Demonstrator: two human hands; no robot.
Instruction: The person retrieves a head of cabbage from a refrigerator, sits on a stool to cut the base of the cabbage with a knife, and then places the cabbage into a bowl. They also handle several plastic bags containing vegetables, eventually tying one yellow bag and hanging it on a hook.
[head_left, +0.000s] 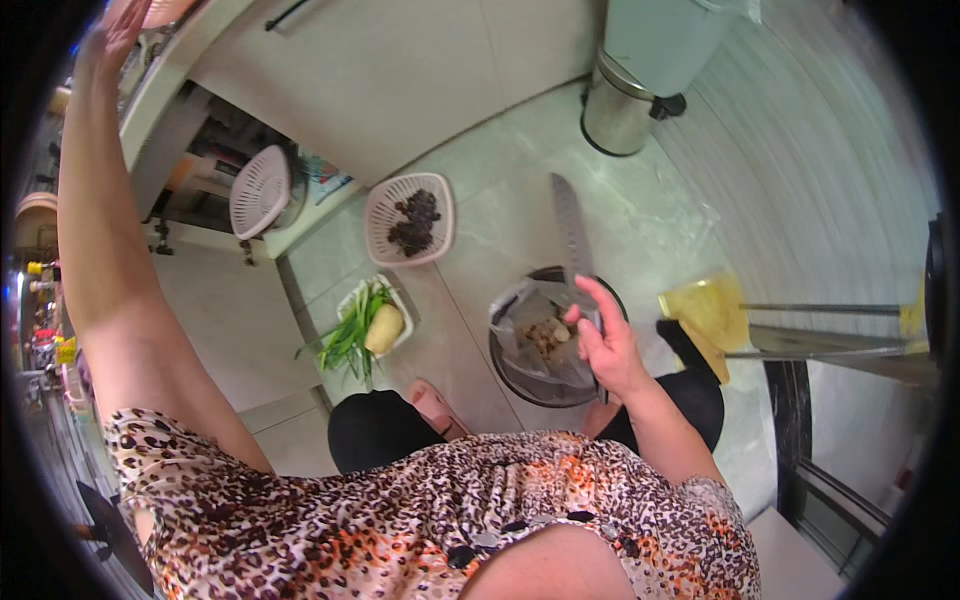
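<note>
My right hand (611, 349) grips a kitchen knife (571, 225) by its handle, with the index finger out and the blade pointing away from me. Below it stands a round dark bin (512, 379) lined with a clear plastic bag (510, 322), with food scraps inside. My left hand (124, 34) is raised at the far upper left, beside a pink item (166, 10) on the counter; its grip is unclear. On the floor are a pale pink basket (375, 244) of dark clustered food (415, 222) and a white basket (406, 307) bearing green stalks (352, 326) and a pale oval vegetable (385, 328).
An open cabinet at left holds another pink basket (259, 191). A steel pedal bin (616, 112) stands at the upper right beside a pale green container (660, 41). Yellow-ended metal rails (825, 308) lie to the right. A slippered foot (433, 405) is near the bin.
</note>
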